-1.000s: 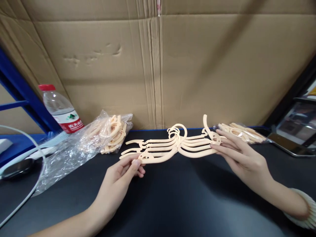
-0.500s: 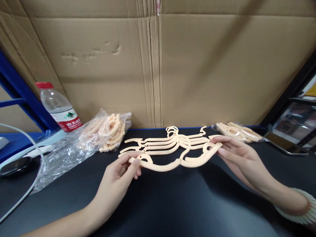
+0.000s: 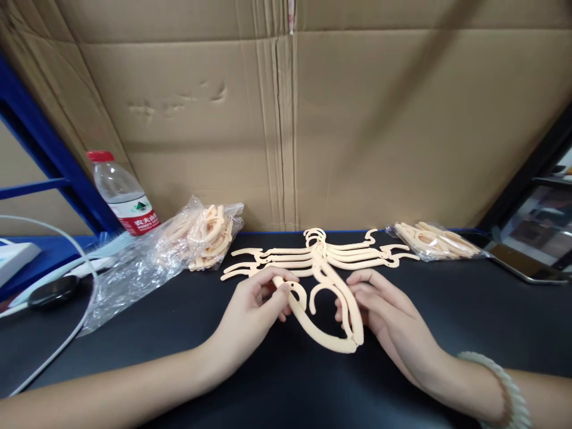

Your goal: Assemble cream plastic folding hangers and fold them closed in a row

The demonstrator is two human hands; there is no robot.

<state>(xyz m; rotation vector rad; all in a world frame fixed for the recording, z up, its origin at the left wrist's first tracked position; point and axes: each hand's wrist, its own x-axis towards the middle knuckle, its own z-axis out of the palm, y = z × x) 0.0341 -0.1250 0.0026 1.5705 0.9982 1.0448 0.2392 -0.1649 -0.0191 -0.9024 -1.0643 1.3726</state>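
A beige folding clothes hanger (image 3: 322,338) is held over the black table, its two arms folded partway toward each other. Its centre joint points toward me, and its hook lies between the arms. My left hand (image 3: 257,313) pinches the end of the left arm beside the curved notch. Against the outer side of the other arm rests my right hand (image 3: 388,325), thumb and fingers around it; the fingertips are partly hidden behind the hanger. Just beyond, several similar hangers (image 3: 286,258) lie unfolded in a row on the table, hooks toward the back.
At the back left, a clear plastic bag (image 3: 201,238) holds more beige hanger pieces near a red-capped water bottle (image 3: 129,199). Another bagged bundle (image 3: 435,241) and a phone (image 3: 522,262) lie back right. A black mouse (image 3: 53,291) and white cable are left. Cardboard (image 3: 379,119) stands behind.
The held hanger has gone from spread wide to partly folded, its centre joint swinging toward me. My hands have come closer together, the right one moving left.
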